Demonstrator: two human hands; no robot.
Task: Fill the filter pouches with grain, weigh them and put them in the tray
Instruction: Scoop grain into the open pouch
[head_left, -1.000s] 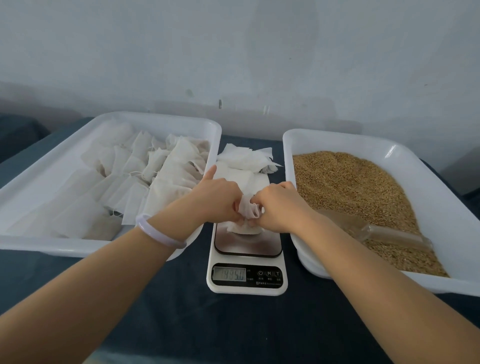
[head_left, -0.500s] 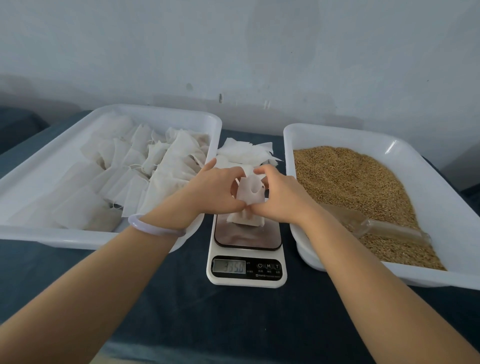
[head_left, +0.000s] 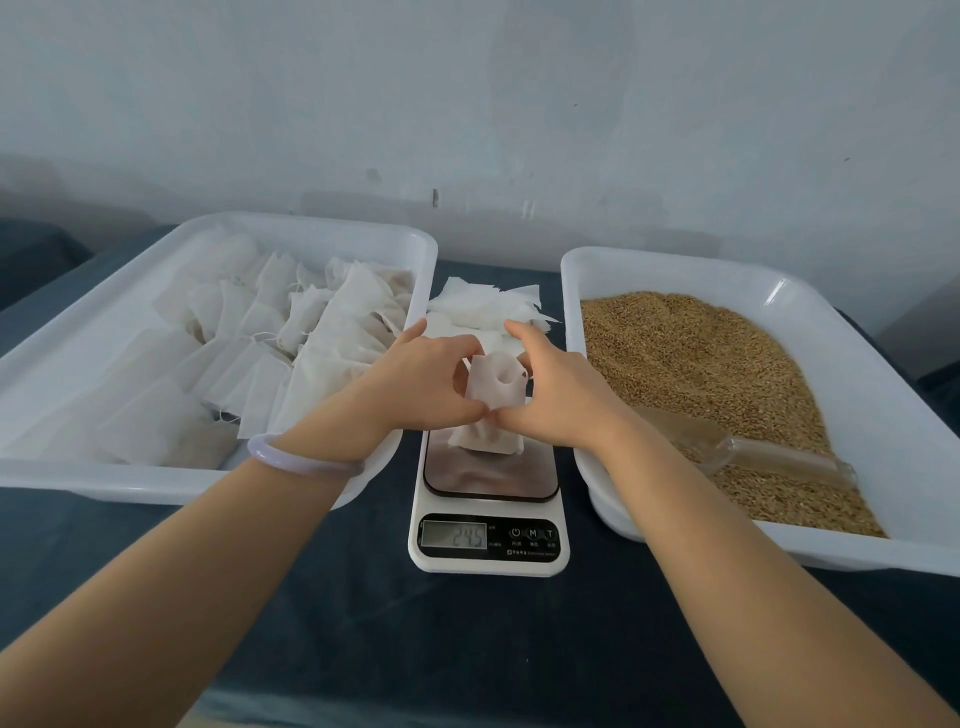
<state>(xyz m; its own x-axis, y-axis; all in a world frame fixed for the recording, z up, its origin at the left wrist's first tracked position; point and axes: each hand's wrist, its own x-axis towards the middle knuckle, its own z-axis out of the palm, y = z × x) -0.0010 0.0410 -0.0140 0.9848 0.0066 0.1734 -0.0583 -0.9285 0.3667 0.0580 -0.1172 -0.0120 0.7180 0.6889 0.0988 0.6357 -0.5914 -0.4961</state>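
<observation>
From the head view, my left hand (head_left: 426, 382) and right hand (head_left: 561, 395) meet over the kitchen scale (head_left: 488, 540). Both are closed on the top of one filter pouch (head_left: 493, 382), thumb and fingers of each pinching its opened mouth from 9 and 3 o'clock. The pouch's filled bottom sits on the scale's platter, and the display seems to read 24.5.

At 12 o'clock from the scale lies a loose stack of empty pouches (head_left: 483, 306) on the dark tablecloth (head_left: 467, 649). At 9 o'clock stands the white tray (head_left: 311, 228), holding many filled pouches (head_left: 322, 343). At 3 o'clock stands a second white tray (head_left: 675, 265) of grain (head_left: 701, 374), with a clear scoop (head_left: 753, 452) lying on the grain near its front edge. A pale bracelet (head_left: 306, 460) circles my left wrist.
</observation>
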